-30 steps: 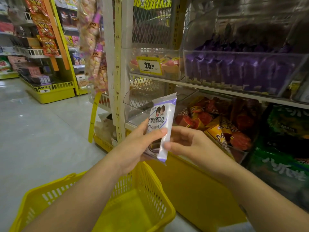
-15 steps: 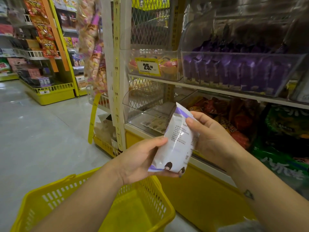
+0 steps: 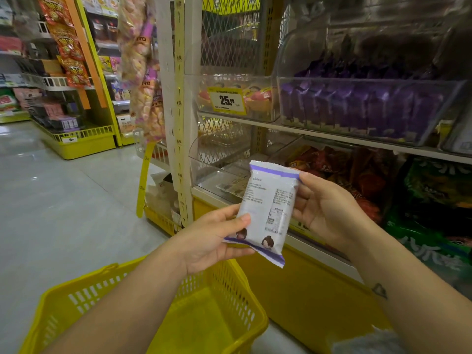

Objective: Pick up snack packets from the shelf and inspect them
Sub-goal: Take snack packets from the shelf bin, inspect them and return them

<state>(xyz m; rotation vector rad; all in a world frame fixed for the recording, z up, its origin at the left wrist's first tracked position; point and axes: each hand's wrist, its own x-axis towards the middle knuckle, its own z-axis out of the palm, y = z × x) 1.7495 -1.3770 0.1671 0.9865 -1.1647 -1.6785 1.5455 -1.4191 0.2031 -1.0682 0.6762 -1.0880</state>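
White foil snack packet (image 3: 268,208), edged in purple at both crimped ends, held upright with a slight tilt at the centre of the view, in front of the shelf (image 3: 332,136) and clear of it. Its printed back faces the camera: blocks of small text, a table, and two cartoon heads near the lower seam; the text is too small to read. At 7 o'clock of the packet the left hand (image 3: 212,241) pinches the lower left corner, thumb laid flat on the printed face, fingers curled beneath. At 3 o'clock the right hand (image 3: 329,213) grips the right edge with the palm turned to the camera; one fingertip shows at the upper right corner, the other fingers are hidden behind the packet. Below the left forearm, at 7 o'clock of the view, a yellow basket (image 3: 84,297) with slotted walls. On the shelf at 1 o'clock, a clear bin of purple packets (image 3: 357,108); at 12 o'clock a yellow price tag (image 3: 227,100) reading 25, fixed to a neighbouring clear bin. Behind the right hand at 2 o'clock lie red and orange packets (image 3: 357,175), with green packets (image 3: 439,190) at 3 o'clock. At 11 o'clock hangs a strip of snack bags (image 3: 143,72); grey floor (image 3: 51,200) at 9 o'clock
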